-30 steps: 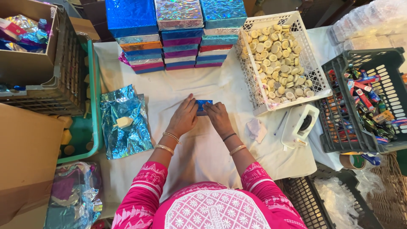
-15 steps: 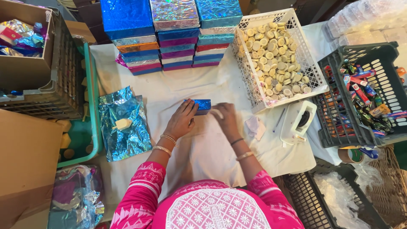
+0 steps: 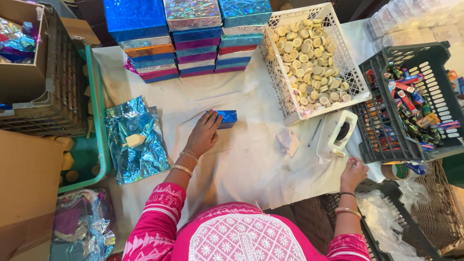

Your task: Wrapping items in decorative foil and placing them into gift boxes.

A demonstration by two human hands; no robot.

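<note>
Left hand (image 3: pixel 203 136) now rests flat and alone on the blue box (image 3: pixel 226 118), while right hand (image 3: pixel 353 173), loosely curled and empty, has moved to the tape dispenser (image 3: pixel 337 134).

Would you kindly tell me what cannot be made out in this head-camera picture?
- Head view: the near end of the small blue foil-wrapped box, covered by the left hand.
- Head view: whatever the right hand pinches at the table edge; too small to tell.
- Head view: the roll of tape, partly hidden under the dark crate.
</note>
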